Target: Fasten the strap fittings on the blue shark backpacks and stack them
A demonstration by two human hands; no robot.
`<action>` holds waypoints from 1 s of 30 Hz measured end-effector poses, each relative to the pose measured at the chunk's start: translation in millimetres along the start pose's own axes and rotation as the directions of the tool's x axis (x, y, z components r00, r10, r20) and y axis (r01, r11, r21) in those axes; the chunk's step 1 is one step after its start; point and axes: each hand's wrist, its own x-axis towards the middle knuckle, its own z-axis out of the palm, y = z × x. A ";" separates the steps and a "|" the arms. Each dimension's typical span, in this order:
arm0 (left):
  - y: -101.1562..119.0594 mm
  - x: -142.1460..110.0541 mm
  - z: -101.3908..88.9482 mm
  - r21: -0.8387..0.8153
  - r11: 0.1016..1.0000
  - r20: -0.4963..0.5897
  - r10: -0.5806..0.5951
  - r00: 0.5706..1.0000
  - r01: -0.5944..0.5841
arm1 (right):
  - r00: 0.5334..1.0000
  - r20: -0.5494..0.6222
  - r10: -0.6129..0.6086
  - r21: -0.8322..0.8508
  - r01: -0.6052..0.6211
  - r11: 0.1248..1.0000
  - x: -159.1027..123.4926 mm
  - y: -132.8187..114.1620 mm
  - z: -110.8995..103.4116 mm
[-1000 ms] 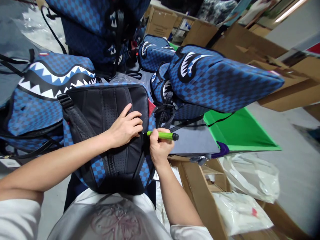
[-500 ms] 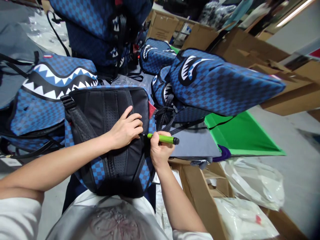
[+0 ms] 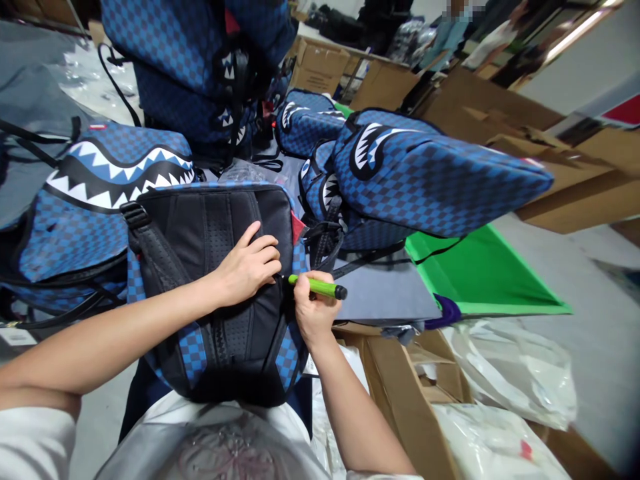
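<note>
A blue-and-black checkered backpack with a black padded back panel (image 3: 273, 217) lies back side up, directly in front of the person. The panel is smooth toward its edges, with perforated strips down the middle; a thick black strap slants across one side, and a small red triangle of material (image 3: 297, 227) pokes out at the opposite edge.

The left hand (image 3: 247, 270) rests on the panel, outer fingers slightly spread; its thumb is hidden, so I cannot tell whether it pinches anything. The right hand (image 3: 316, 317) grips a lime-green, pen-shaped tool with a black end (image 3: 320, 287), its narrow tip beside the left fingertips.

Beyond are matching backpacks with white-toothed shark mouths (image 3: 100, 190), a grey flat surface (image 3: 385, 287), an open bright-green fabric bin (image 3: 475, 273) and brown cardboard boxes (image 3: 400, 393).
</note>
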 end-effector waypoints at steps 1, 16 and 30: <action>-0.1 0.0 -0.2 0.001 1.000 0.009 -0.005 1.000 0.005 | 1.000 0.005 -0.006 0.001 0.006 1.000 0.0 0.1 -0.2; 0.5 0.0 -1.8 -0.006 1.000 0.000 -0.030 1.000 0.030 | 0.999 0.036 0.008 0.051 -0.010 0.999 4.8 -4.8 -0.9; -7.7 27.9 -40.7 0.181 0.971 0.230 0.114 0.967 -0.157 | 0.996 0.086 0.020 0.157 -0.033 0.987 -2.3 -10.0 -17.9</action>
